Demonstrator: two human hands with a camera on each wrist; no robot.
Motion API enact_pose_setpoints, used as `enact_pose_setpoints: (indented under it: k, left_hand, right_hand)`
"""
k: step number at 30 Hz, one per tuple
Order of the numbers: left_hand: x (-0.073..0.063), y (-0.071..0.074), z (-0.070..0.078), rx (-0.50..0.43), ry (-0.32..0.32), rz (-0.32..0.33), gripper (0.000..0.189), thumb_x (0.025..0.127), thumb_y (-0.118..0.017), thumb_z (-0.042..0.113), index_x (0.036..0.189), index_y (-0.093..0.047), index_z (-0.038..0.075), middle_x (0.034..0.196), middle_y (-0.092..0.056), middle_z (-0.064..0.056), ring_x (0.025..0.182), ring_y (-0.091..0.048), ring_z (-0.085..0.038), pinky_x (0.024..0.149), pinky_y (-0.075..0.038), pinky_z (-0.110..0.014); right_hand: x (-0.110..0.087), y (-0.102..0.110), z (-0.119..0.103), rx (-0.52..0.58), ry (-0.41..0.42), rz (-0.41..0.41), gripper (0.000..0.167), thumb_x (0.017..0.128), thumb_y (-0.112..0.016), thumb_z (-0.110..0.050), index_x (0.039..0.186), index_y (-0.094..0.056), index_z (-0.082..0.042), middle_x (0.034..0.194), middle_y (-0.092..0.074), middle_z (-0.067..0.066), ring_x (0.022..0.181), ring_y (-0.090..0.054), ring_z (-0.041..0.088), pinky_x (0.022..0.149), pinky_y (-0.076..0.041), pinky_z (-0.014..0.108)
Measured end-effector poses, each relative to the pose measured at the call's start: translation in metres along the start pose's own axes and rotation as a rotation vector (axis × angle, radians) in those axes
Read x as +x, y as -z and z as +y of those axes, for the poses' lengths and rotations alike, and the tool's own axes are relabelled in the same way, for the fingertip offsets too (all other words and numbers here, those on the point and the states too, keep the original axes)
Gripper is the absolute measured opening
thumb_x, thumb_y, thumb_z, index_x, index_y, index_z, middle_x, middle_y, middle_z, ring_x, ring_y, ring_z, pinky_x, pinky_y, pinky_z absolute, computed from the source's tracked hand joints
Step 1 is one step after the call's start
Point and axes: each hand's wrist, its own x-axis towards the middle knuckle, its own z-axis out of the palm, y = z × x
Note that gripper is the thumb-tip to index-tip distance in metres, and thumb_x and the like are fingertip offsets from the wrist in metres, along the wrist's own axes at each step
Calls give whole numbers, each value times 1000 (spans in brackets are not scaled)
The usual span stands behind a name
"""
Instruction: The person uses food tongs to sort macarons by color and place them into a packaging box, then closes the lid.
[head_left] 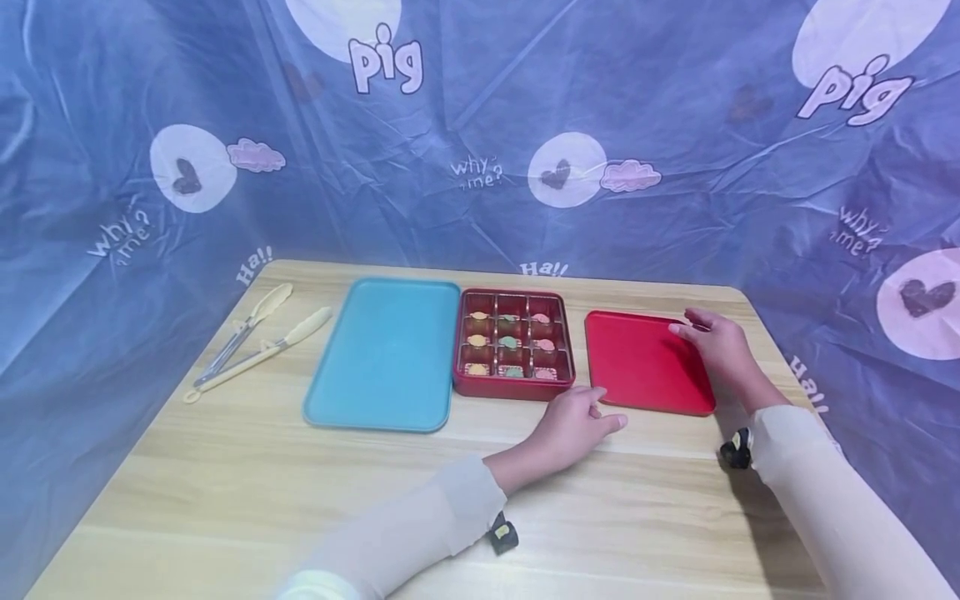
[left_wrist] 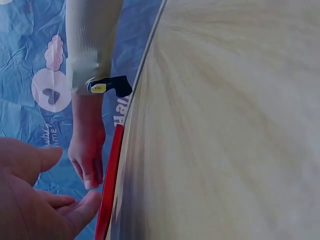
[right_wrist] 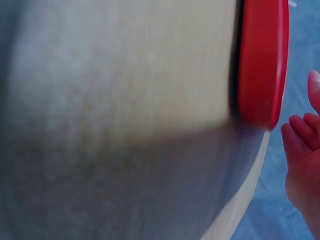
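Observation:
A flat red square lid point(head_left: 645, 367) with a low rim lies on the table to the right. My left hand point(head_left: 573, 425) is beside its near left corner, thumb apart from the fingers, holding nothing. Over the lid's right side hovers my right hand point(head_left: 723, 350), its fingers loosely bent and nothing gripped. In the left wrist view, left-hand fingertips point(left_wrist: 90, 202) come right up to the red rim. Left of the lid stands a red box point(head_left: 495, 386) divided into several compartments, each with a small yellow, green or pink piece.
A blue tray point(head_left: 382, 358) lies against the box's left side. Farther left are spread tongs point(head_left: 240, 362) with cream tips and metal arms. Wooden table point(head_left: 300, 508) extends in front, and a patterned blue cloth point(head_left: 450, 217) hangs behind and at both sides.

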Motion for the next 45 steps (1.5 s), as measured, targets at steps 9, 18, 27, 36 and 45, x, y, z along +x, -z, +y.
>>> enact_pose_setpoints:
  k: [9,18,27,36,45]
  left_hand:
    - [5,-5,0,-22,95,-6,66,91,-75,40,144,-55,6,80,-60,11,69,-55,-1,77,-50,-20]
    - [10,-8,-1,-18,129,7,65,91,-74,39,143,-55,5,93,-70,4,81,-61,0,89,-54,-25]
    - [13,-12,0,-59,136,52,62,93,-73,34,142,-55,2,83,-67,5,71,-58,-2,81,-53,-23]
    - [19,-19,-1,-118,167,103,57,94,-72,30,142,-56,3,88,-66,4,75,-57,-3,77,-52,-22]
    - [22,-25,1,-154,193,139,54,94,-72,27,141,-57,5,88,-65,5,76,-57,-3,73,-51,-22]
  right_hand:
    - [10,3,21,8,-67,-16,81,96,-60,-55,153,-38,-2,151,-44,29,136,-46,45,111,-40,57]
    - [10,4,26,13,-70,35,73,96,-63,-51,147,-49,-2,146,-52,27,135,-48,41,90,-51,18]
    - [12,-5,28,115,-72,109,64,96,-65,-47,143,-55,-4,140,-61,16,126,-54,21,75,-42,1]
    - [13,-16,26,229,-81,230,54,92,-73,-38,133,-64,-2,93,-61,-33,91,-49,-15,75,-42,2]
    - [18,-18,26,191,-135,250,41,97,-68,-28,129,-67,-3,78,-54,-38,88,-48,-12,73,-43,2]
